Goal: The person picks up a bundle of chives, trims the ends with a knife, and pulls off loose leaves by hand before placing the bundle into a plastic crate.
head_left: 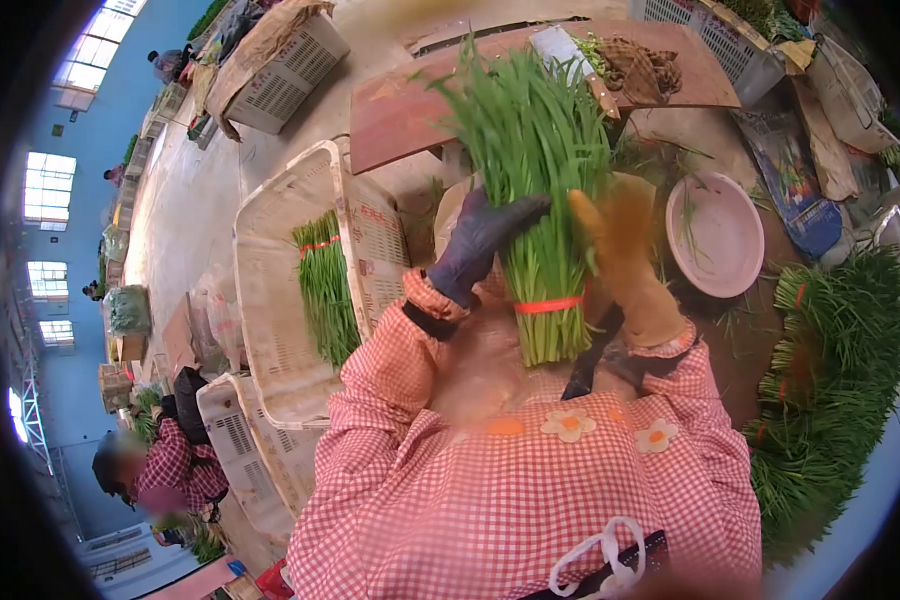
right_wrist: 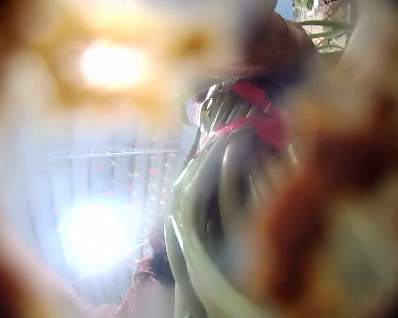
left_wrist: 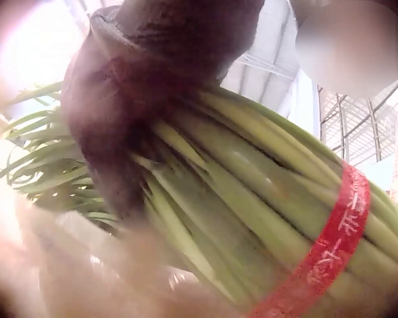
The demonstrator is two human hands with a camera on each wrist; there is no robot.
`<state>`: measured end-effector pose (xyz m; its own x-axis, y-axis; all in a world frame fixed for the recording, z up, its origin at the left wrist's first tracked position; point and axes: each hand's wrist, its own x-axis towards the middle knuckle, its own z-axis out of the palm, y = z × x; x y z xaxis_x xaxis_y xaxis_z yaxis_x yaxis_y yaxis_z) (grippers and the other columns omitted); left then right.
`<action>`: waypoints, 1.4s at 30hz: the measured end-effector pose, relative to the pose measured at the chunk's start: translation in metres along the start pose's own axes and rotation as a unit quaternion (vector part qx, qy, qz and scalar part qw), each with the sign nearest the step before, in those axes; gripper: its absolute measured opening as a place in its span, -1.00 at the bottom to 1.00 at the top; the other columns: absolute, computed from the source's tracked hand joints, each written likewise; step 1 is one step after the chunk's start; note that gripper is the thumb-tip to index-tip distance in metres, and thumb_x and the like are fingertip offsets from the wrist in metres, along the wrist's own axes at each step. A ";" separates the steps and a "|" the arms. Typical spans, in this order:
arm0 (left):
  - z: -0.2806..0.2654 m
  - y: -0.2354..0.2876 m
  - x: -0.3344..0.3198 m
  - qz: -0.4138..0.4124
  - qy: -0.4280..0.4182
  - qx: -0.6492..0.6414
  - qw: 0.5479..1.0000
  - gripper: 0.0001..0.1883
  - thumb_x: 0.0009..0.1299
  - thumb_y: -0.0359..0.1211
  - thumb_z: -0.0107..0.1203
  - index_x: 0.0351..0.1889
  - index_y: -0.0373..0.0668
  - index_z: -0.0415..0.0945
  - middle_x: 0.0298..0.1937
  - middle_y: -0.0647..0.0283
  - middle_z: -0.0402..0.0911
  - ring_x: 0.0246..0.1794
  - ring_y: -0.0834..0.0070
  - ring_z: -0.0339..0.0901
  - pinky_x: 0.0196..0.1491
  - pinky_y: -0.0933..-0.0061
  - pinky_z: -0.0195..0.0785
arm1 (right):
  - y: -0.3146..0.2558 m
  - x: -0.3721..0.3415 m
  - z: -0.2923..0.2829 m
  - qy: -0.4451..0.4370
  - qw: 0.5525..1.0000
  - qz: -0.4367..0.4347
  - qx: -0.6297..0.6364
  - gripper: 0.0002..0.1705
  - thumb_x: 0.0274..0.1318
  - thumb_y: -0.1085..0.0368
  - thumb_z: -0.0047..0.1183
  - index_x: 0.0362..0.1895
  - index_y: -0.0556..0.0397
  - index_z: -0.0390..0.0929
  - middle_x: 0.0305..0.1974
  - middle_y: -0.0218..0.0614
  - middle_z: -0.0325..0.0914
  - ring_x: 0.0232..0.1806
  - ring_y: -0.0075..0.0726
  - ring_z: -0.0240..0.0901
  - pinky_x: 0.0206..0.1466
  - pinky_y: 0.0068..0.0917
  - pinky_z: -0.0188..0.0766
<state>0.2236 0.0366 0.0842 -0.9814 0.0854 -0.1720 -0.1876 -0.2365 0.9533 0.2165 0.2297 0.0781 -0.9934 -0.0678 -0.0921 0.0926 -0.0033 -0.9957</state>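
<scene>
Gripping long green-stalk bundle [head_left: 532,150] in dark-gloved left hand [head_left: 482,245], leafward of red band [head_left: 550,305], likely steadying tops. Can't tell finger closure on mustard-gloved right hand [head_left: 632,265] alongside.

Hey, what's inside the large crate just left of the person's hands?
Inside the crate lies a bundle of green stalks with a red band. Whatever is directly beneath the bundle is covered and can't be seen.

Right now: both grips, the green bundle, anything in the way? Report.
Left grip holding green bundle. Red band around its stalks. Right grip at bundle's right side, hold unclear. Crate at left, pink basin at right, neither touching bundle.
</scene>
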 end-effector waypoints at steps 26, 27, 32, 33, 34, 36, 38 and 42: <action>-0.013 -0.016 -0.011 -0.070 -0.026 -0.025 0.997 -0.37 0.23 -0.52 0.33 0.28 -0.24 0.36 0.08 0.20 0.58 -0.05 0.49 0.57 0.01 0.44 0.53 | 0.020 -0.019 -0.080 -0.018 0.979 0.196 -0.044 -0.46 0.13 0.04 0.30 0.05 0.19 0.58 -0.22 -0.28 0.65 -0.21 -0.42 0.54 -0.08 -0.49 0.44; -0.011 -0.014 -0.012 -0.062 -0.024 -0.023 0.998 -0.38 0.23 -0.52 0.33 0.27 -0.25 0.37 0.08 0.19 0.59 -0.06 0.49 0.58 0.01 0.44 0.53 | 0.020 -0.023 -0.103 0.017 0.981 0.170 -0.092 -0.43 0.14 0.02 0.28 0.09 0.19 0.56 -0.21 -0.29 0.66 -0.20 -0.43 0.54 -0.10 -0.50 0.43; -0.006 -0.015 -0.008 -0.068 -0.015 -0.007 0.998 -0.39 0.21 -0.53 0.35 0.24 -0.24 0.41 0.05 0.21 0.60 -0.06 0.50 0.58 0.02 0.44 0.52 | -0.009 -0.029 -0.148 0.254 0.906 -0.118 -0.318 -0.60 0.26 0.42 0.07 0.17 0.20 0.51 -0.01 -0.11 0.65 0.00 -0.27 0.60 0.15 -0.39 0.46; -0.005 -0.015 -0.009 -0.068 -0.014 -0.011 0.998 -0.39 0.20 -0.53 0.36 0.24 -0.24 0.41 0.05 0.21 0.60 -0.05 0.49 0.57 0.03 0.43 0.51 | -0.039 -0.030 -0.117 0.227 0.928 -0.146 -0.256 -0.62 0.25 0.45 0.06 0.16 0.20 0.52 0.00 -0.12 0.65 0.00 -0.29 0.61 0.15 -0.42 0.47; -0.003 -0.014 -0.009 -0.068 -0.014 -0.014 0.998 -0.38 0.19 -0.53 0.36 0.24 -0.24 0.41 0.05 0.22 0.61 -0.03 0.49 0.56 0.04 0.42 0.50 | -0.058 -0.030 -0.085 0.200 0.945 -0.174 -0.192 -0.63 0.25 0.48 0.05 0.15 0.19 0.53 0.00 -0.14 0.65 -0.01 -0.31 0.61 0.14 -0.44 0.47; 0.000 -0.013 -0.007 -0.041 -0.018 0.017 0.999 -0.37 0.18 -0.50 0.39 0.24 -0.23 0.41 0.06 0.25 0.60 0.01 0.49 0.54 0.07 0.41 0.48 | -0.062 -0.021 -0.035 0.068 0.947 -0.257 -0.181 -0.64 0.22 0.51 0.09 0.12 0.15 0.55 -0.04 -0.17 0.67 -0.01 -0.40 0.60 0.13 -0.49 0.48; 0.001 -0.010 -0.008 -0.022 -0.022 0.025 0.999 -0.34 0.17 -0.48 0.41 0.26 -0.21 0.40 0.09 0.26 0.58 0.05 0.48 0.51 0.11 0.40 0.45 | -0.050 -0.009 -0.005 -0.039 0.963 -0.229 -0.136 -0.64 0.15 0.52 0.17 0.07 0.11 0.58 -0.10 -0.19 0.68 -0.06 -0.34 0.63 0.04 -0.45 0.52; 0.003 0.016 -0.018 0.069 -0.036 0.079 0.994 -0.21 0.16 -0.46 0.43 0.36 -0.19 0.28 0.23 0.27 0.47 0.19 0.46 0.41 0.20 0.37 0.38 | -0.032 0.011 0.016 -0.030 0.934 -0.300 -0.189 -0.61 0.07 0.53 0.19 0.04 0.08 0.60 -0.18 -0.20 0.68 -0.15 -0.17 0.63 -0.08 -0.36 0.52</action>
<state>0.2384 0.0338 0.1029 -0.9907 0.1340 -0.0249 -0.0380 -0.0960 0.9947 0.2040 0.2133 0.1094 -0.8519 -0.2234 0.4737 -0.5222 0.2928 -0.8010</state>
